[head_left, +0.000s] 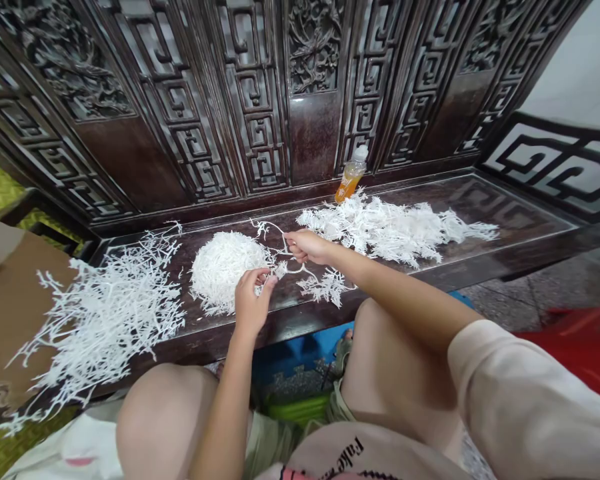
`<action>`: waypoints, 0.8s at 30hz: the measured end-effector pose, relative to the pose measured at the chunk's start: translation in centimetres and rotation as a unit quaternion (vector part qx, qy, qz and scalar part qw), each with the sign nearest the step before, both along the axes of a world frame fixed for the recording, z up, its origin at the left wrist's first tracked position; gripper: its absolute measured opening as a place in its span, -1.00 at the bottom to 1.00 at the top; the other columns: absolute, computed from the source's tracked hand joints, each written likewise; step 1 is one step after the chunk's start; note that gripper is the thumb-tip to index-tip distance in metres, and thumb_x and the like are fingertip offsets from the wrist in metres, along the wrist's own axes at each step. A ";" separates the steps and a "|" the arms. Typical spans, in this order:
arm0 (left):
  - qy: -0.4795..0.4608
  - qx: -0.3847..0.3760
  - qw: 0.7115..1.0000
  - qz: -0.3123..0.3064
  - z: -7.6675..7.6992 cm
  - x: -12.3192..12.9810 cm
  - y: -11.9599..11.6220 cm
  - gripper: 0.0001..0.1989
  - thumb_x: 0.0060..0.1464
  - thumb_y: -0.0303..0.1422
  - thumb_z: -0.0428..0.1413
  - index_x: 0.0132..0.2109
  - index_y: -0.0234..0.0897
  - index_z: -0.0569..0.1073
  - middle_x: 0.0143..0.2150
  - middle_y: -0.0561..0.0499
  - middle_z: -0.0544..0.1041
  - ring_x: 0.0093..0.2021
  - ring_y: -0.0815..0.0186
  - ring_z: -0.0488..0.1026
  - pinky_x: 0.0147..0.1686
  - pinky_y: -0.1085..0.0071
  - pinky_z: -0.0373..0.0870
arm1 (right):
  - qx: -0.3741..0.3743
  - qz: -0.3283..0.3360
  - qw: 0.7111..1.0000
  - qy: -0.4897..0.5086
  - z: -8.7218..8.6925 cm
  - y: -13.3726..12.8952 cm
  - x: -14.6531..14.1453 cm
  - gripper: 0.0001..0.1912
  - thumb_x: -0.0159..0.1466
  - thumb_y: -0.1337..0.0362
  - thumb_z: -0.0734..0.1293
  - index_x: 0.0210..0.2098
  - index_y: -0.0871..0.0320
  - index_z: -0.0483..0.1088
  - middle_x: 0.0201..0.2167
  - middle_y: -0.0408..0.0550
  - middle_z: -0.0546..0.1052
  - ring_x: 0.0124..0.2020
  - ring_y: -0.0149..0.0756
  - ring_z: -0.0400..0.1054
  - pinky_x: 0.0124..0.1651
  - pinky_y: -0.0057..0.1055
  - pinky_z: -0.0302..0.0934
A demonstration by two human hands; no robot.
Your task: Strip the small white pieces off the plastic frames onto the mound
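Note:
My right hand (pixel 305 247) is closed in a pinch on a thin white plastic branch (pixel 296 271) with forked twigs. Just left of it, my left hand (pixel 254 300) has thumb and fingers curled together at a small leafy tip (pixel 281 269) of that branch. Beside my left hand rises a round heap of small white pieces (pixel 225 270). A leafy white sprig (pixel 325 288) lies below my right hand on the dark wooden bench (pixel 290 313). Past my right wrist spreads a pile of leafy white branches (pixel 390 230).
A tangle of bare white stems (pixel 115 307) hangs over the bench's left front edge, near a brown cardboard piece (pixel 30 307). An orange drink bottle (pixel 351 177) stands against the carved backrest (pixel 315 133). Something red (pixel 575 347) is at the right.

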State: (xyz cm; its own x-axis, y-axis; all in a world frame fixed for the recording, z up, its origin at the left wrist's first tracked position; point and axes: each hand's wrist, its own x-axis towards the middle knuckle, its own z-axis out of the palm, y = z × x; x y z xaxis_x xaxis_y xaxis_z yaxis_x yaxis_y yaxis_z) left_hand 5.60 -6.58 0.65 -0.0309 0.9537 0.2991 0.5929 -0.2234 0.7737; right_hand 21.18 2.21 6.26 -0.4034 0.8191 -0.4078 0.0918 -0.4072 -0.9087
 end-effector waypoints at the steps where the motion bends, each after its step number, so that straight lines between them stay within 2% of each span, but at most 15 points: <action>1: 0.020 0.010 1.000 -0.014 0.3 0.5 -0.3 -0.62 -0.06 -0.10 -0.01 -0.14 -0.22 0.36 -0.29 -0.02 0.37 -0.26 0.29 0.31 -0.21 0.36 0.24 | 0.001 0.000 1.000 -0.002 0.0 -0.1 -0.1 -0.70 0.24 0.30 0.02 -0.62 0.14 -0.09 -0.84 -0.35 -0.09 -0.79 -0.59 -0.30 -0.70 -0.57 -0.34; 4: 0.091 0.025 0.995 -0.017 0.7 1.7 -1.1 -0.39 -0.22 -0.02 0.09 0.00 -0.19 0.28 -0.19 -0.05 0.33 -0.15 0.21 0.27 -0.13 0.28 0.19 | 0.002 0.005 1.000 -0.009 -0.1 -0.3 -0.3 -0.69 0.24 0.29 0.03 -0.62 0.14 -0.09 -0.84 -0.36 -0.09 -0.79 -0.60 -0.30 -0.70 -0.58 -0.33; 6: 0.127 0.026 0.991 -0.011 0.5 2.3 -1.3 -0.32 -0.29 0.02 0.10 0.01 -0.18 0.27 -0.15 -0.07 0.31 -0.11 0.15 0.23 -0.10 0.23 0.16 | 0.002 0.010 1.000 -0.013 -0.1 -0.4 -0.4 -0.69 0.24 0.29 0.03 -0.63 0.14 -0.09 -0.84 -0.36 -0.09 -0.79 -0.60 -0.29 -0.70 -0.58 -0.33; 9: 0.148 0.019 0.989 -0.021 0.0 2.8 -1.4 -0.33 -0.32 0.04 0.11 -0.02 -0.18 0.32 -0.15 -0.09 0.30 -0.10 0.12 0.22 -0.09 0.22 0.14 | 0.002 0.016 1.000 -0.015 -0.3 -0.6 -0.5 -0.69 0.23 0.30 0.03 -0.63 0.15 -0.08 -0.84 -0.36 -0.09 -0.79 -0.60 -0.29 -0.70 -0.58 -0.34; 11: 0.139 0.014 0.990 -0.012 -0.3 2.8 -1.3 -0.42 -0.27 0.00 0.11 -0.07 -0.18 0.35 -0.18 -0.08 0.31 -0.12 0.14 0.23 -0.10 0.23 0.15 | 0.002 0.016 1.000 -0.014 -0.4 -0.6 -0.5 -0.69 0.23 0.29 0.03 -0.63 0.15 -0.08 -0.84 -0.36 -0.09 -0.79 -0.60 -0.29 -0.70 -0.58 -0.34; 15: 0.086 -0.020 0.996 0.010 -1.0 2.6 -1.0 -0.68 -0.09 -0.16 0.04 -0.20 -0.23 0.40 -0.33 -0.04 0.37 -0.24 0.22 0.29 -0.18 0.29 0.19 | 0.004 0.008 1.000 -0.015 -0.6 -0.3 -0.4 -0.70 0.23 0.28 0.05 -0.62 0.14 -0.07 -0.83 -0.36 -0.09 -0.79 -0.60 -0.28 -0.71 -0.58 -0.35; 17: 0.033 -0.044 0.998 0.011 -1.2 2.5 -0.8 -0.73 -0.05 -0.21 0.00 -0.22 -0.26 0.39 -0.36 -0.02 0.39 -0.30 0.27 0.31 -0.22 0.33 0.22 | 0.006 0.001 1.000 -0.019 -0.6 -0.2 -0.3 -0.70 0.23 0.27 0.05 -0.61 0.14 -0.06 -0.83 -0.36 -0.08 -0.79 -0.60 -0.28 -0.71 -0.58 -0.35; 24: -0.157 -0.120 0.980 0.022 -1.4 2.6 -0.5 -0.81 -0.11 -0.32 0.02 -0.28 -0.28 0.33 -0.37 0.03 0.36 -0.40 0.40 0.29 -0.38 0.48 0.23 | 0.019 -0.028 0.999 -0.035 -0.7 0.3 0.4 -0.71 0.22 0.29 0.05 -0.62 0.14 -0.06 -0.85 -0.36 -0.07 -0.80 -0.60 -0.28 -0.71 -0.58 -0.34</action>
State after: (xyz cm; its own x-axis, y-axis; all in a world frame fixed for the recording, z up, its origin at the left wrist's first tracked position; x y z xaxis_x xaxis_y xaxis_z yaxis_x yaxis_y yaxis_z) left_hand 8.22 -7.08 -0.72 -0.1288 0.9910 0.0363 0.3218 0.0071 0.9468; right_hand 21.54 2.53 5.56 -0.3277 0.8555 -0.4009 0.1338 -0.3780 -0.9161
